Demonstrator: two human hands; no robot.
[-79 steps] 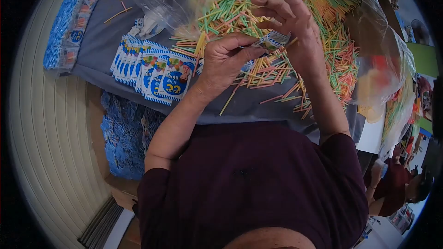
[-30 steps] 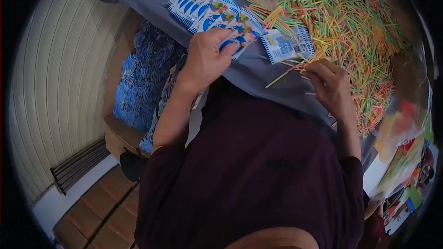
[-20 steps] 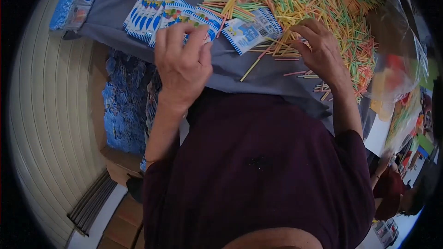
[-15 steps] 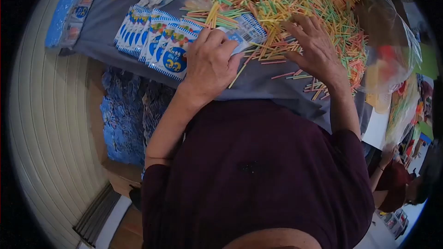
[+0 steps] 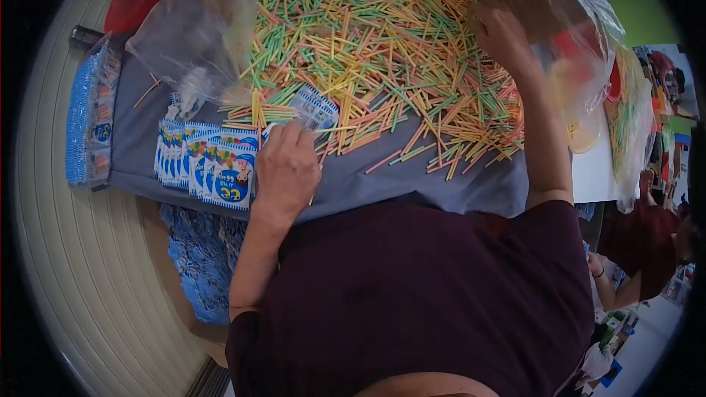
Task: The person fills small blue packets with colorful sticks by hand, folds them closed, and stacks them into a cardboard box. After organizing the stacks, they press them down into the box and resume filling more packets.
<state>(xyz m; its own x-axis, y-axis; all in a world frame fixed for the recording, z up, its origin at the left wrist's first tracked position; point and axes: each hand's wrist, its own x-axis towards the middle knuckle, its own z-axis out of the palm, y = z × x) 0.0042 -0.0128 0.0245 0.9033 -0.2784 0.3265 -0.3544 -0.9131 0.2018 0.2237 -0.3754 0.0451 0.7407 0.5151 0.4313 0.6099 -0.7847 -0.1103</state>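
I watch from far off through the head camera. The left hand (image 5: 288,169) is left of the middle of the frame, palm down, with its fingers bent. It sits at the near end of a blue and white packet (image 5: 316,109), which lies just above it against the front of the heap. I can't tell if the fingers pinch the packet or only rest by it. The right hand (image 5: 504,35) is at the upper right, at the edge of the heap of sticks (image 5: 353,37). Its fingers curl in, but they are blurry, so I can't tell if it has hold of any.

To do this well, I think the left fingers should press lightly, so the packet stays flat and does not crease. The right fingers should pinch softly, because such thin sticks may snap.

The sticks are straight and skinny, in green, yellow, orange and pink, all crisscrossed. The packet looks smooth and thin, with stripy ends. More packets (image 5: 234,174) overlap like a fan at the left. Under them is a soft, dull gray cloth (image 5: 471,195) with small wrinkles. A clear bag (image 5: 184,44) at the upper left is shiny and crinkly.
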